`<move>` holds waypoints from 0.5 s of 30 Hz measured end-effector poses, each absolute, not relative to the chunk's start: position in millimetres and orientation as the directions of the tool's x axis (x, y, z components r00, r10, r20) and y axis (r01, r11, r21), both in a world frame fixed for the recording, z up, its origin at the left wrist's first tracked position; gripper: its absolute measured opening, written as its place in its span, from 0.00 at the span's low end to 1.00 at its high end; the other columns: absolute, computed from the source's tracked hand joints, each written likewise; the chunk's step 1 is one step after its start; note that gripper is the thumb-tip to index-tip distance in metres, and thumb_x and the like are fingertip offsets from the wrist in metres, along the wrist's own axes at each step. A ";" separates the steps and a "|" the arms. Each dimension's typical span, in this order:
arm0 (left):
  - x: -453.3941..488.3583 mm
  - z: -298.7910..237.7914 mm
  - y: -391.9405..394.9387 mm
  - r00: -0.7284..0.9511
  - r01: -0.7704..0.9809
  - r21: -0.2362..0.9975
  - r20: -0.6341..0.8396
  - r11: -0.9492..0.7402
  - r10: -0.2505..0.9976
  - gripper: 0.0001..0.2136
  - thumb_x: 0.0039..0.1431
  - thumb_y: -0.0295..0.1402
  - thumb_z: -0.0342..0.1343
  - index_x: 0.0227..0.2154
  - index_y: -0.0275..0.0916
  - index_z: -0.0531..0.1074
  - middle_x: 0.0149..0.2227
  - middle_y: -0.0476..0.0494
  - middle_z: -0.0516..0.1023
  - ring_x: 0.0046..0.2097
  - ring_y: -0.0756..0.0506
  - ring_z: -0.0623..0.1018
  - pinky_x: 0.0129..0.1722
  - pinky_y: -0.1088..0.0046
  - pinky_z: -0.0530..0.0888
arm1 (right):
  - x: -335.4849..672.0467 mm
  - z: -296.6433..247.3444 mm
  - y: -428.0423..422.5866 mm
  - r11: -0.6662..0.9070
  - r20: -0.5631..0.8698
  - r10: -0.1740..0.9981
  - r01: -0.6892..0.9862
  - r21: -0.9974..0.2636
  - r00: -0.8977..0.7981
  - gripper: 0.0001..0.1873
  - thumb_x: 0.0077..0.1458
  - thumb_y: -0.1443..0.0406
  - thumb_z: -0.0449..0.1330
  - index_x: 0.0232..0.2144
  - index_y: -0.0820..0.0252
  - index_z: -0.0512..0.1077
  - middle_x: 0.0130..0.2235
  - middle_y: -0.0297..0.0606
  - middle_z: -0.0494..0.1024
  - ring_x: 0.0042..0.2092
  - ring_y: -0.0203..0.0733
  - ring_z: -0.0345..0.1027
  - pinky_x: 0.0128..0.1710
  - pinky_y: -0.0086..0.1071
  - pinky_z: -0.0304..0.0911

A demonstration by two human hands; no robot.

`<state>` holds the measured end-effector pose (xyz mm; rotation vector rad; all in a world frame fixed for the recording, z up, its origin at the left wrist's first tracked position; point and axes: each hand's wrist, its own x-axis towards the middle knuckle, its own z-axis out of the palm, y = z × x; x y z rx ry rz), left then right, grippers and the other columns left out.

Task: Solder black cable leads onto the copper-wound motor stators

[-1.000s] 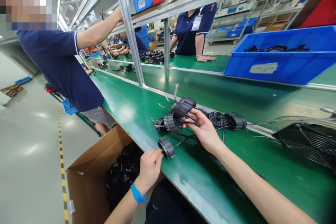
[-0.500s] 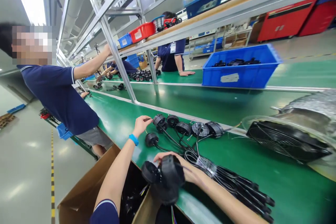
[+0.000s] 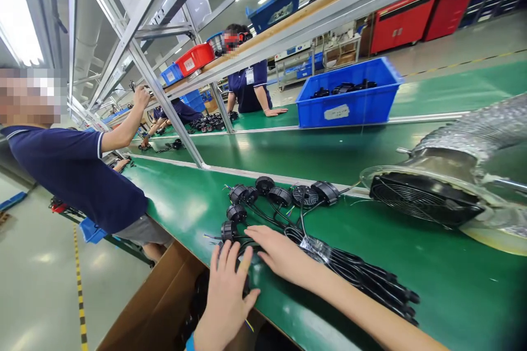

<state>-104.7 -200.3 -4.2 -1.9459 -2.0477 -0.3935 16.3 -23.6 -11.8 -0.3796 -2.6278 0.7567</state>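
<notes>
On the green bench [image 3: 173, 189], black caps [image 3: 236, 213] sit in a loose arc by the metal strip [image 3: 284, 181], their cables [image 3: 370, 279] bundled toward the right. The left hand [image 3: 226, 288], fingers spread, is at the near edge beside a carton [image 3: 152, 290]; the right hand [image 3: 280, 255] stretches its fingers out just beside the nearest cap. Beyond stand a blue bin [image 3: 341, 107] and, right, a fan [image 3: 424, 200] below a silver duct [image 3: 481, 123]; left, a co-worker [image 3: 82, 175] raises an arm.

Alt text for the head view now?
The left hand, fingers spread, partly hides a black part; the right hand is near round black units and bundled cables on a green bench. A box is at lower left; a blue bin and a fan are farther right.
</notes>
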 end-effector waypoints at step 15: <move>-166.7 59.3 -109.0 0.074 0.965 0.214 0.336 -0.153 0.939 0.26 0.59 0.44 0.62 0.59 0.47 0.68 0.61 0.38 0.69 0.62 0.38 0.68 0.61 0.54 0.68 | 3.6 -23.6 76.7 0.440 0.248 0.883 0.524 -0.729 -0.398 0.34 0.57 0.63 0.58 0.63 0.73 0.61 0.68 0.65 0.51 0.68 0.62 0.52 0.66 0.50 0.52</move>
